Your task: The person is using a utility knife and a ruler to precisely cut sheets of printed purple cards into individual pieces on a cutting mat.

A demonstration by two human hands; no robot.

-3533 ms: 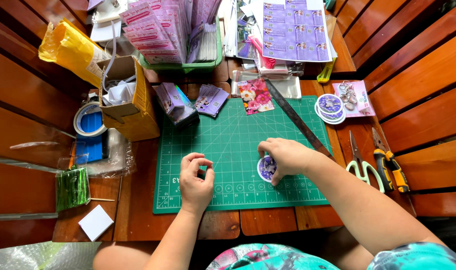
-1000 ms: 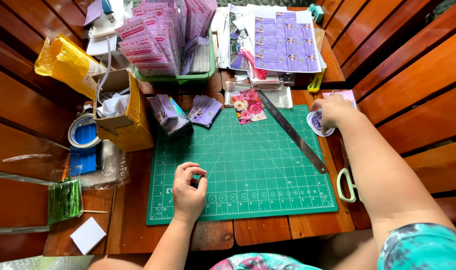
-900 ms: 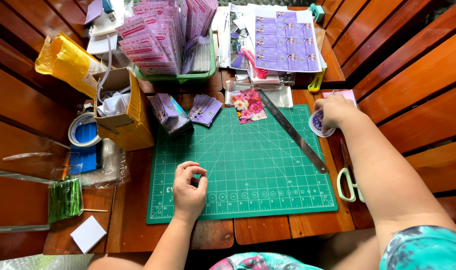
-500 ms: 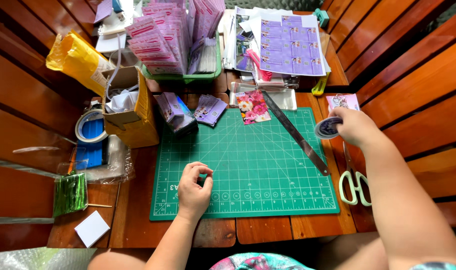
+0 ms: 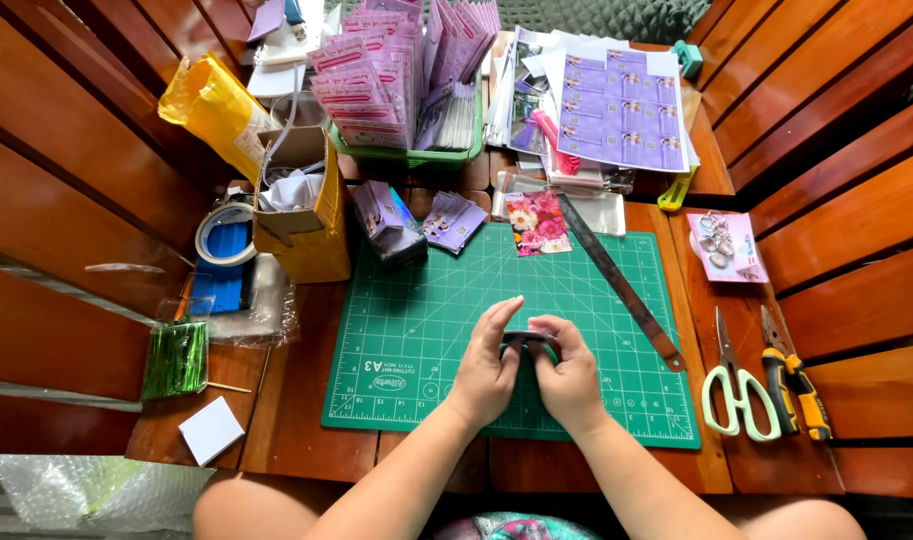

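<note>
Both hands meet over the lower middle of the green cutting mat (image 5: 426,320). The left hand (image 5: 486,365) and right hand (image 5: 568,375) are closed together around a small dark round item (image 5: 529,343); only its upper edge shows between the fingers, so its face cannot be made out. A dark metal ruler (image 5: 621,282) lies diagonally on the mat's right part. Scissors (image 5: 736,385) and a yellow-handled knife (image 5: 796,378) lie right of the mat. The mat rests on a brown wooden slatted table (image 5: 296,400).
</note>
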